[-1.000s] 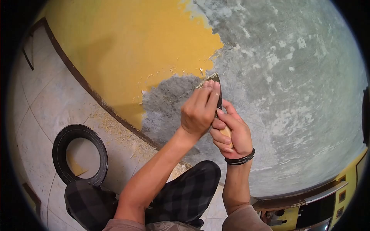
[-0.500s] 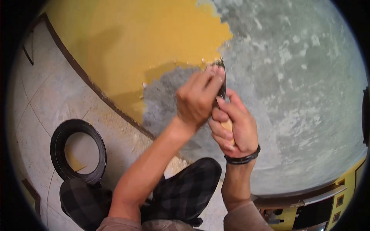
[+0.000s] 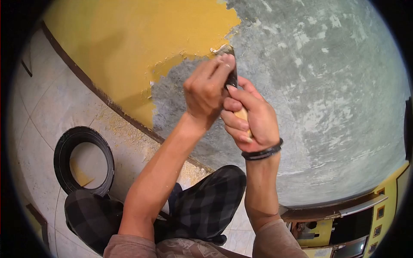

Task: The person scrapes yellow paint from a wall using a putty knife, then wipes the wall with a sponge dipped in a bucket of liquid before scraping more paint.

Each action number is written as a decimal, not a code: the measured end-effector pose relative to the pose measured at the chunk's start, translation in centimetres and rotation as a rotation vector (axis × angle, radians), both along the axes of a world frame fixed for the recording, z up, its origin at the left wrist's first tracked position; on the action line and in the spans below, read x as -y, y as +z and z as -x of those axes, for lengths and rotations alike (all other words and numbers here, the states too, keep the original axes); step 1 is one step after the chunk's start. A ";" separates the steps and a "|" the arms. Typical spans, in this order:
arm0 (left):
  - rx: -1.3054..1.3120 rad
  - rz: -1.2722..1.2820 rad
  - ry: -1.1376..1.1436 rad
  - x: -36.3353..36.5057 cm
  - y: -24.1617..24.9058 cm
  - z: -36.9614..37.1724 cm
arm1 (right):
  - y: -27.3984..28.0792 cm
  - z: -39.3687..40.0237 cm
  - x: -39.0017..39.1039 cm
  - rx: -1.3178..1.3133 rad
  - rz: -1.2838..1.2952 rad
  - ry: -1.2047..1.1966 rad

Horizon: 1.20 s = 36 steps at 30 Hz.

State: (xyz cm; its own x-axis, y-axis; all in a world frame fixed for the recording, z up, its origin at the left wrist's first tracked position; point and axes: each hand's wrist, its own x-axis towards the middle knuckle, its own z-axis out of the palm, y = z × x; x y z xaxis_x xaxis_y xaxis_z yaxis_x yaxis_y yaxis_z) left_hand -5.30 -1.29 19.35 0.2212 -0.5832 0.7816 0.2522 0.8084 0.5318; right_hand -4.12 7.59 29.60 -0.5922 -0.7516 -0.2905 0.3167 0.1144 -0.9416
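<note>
My right hand (image 3: 254, 116) is wrapped round the light wooden handle of a scraper (image 3: 232, 77), with a black band at the wrist. My left hand (image 3: 208, 88) has its fingers pressed on the scraper's dark blade, close to its tip. The blade's end touches the ragged edge of the yellow paint (image 3: 142, 38), where a curled paint flake (image 3: 222, 48) sticks up. Below and to the right of that edge lies bare grey wall (image 3: 309, 99) with whitish patches. My left fingers and palm hide part of the blade.
A black bucket (image 3: 60, 167) with a yellowish piece inside stands on the tiled floor at left. Paint scrapings (image 3: 122, 129) lie along the brown skirting (image 3: 81, 76). My knees in dark checked trousers (image 3: 211, 198) are close below. Furniture and a yellow wall appear at lower right.
Both hands and the scraper have shifted slightly up and left in view, the whole scene having moved a little too. A paint flake now curls at the blade's tip.
</note>
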 end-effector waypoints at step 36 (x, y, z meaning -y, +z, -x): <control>0.039 0.018 0.086 0.8 -2.4 0.1 | -3.0 2.1 -0.6 0.027 0.018 0.097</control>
State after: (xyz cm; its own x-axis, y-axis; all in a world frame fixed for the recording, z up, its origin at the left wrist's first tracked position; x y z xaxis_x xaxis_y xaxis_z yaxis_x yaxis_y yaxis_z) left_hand -5.37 -2.14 16.99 0.2395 -0.5492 0.8006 0.1606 0.8357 0.5252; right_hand -6.19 8.14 26.58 -0.5087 -0.8100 -0.2917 0.3306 0.1290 -0.9349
